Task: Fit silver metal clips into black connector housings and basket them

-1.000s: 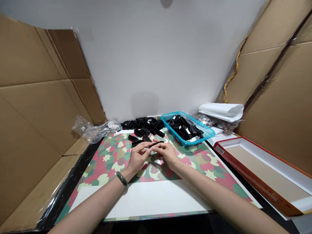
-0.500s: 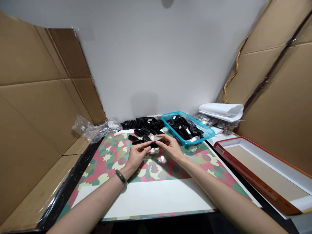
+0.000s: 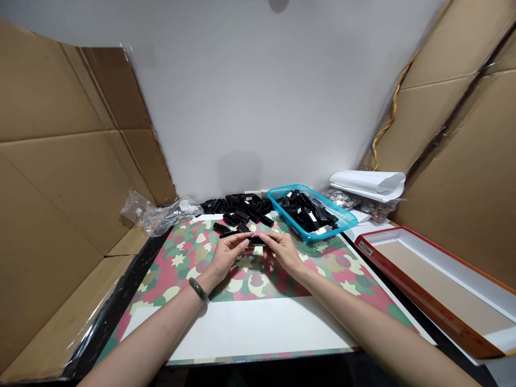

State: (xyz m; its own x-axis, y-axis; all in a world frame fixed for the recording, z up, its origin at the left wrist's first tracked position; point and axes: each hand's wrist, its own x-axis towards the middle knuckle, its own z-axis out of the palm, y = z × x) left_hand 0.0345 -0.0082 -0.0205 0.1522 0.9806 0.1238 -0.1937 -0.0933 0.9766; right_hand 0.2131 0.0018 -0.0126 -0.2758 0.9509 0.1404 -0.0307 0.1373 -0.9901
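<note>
My left hand point(image 3: 228, 253) and my right hand point(image 3: 283, 251) meet above a camouflage-patterned mat point(image 3: 183, 263). Between their fingertips they pinch a small black plastic connector point(image 3: 257, 241). Its ends are partly hidden by my fingers. Just beyond my left fingers lie a loose black strip point(image 3: 229, 234) and other black pieces. Farther back is a heap of black connectors point(image 3: 242, 205). To the right of my right hand stands a turquoise plastic basket point(image 3: 342, 217) filled with similar black pieces. A green bangle point(image 3: 198, 290) circles my left wrist.
A white sheet point(image 3: 258, 328) lies on the mat's near part. A red-edged white box lid point(image 3: 435, 290) sits right of the mat. Cardboard panels point(image 3: 60, 215) line the left side. A transparent plastic bag point(image 3: 157, 217) and white paper point(image 3: 368, 185) stand at the back.
My hands have drawn closer together around the black piece, which now sits lower and looks shorter between my fingers. My left wrist has moved slightly up the picture.
</note>
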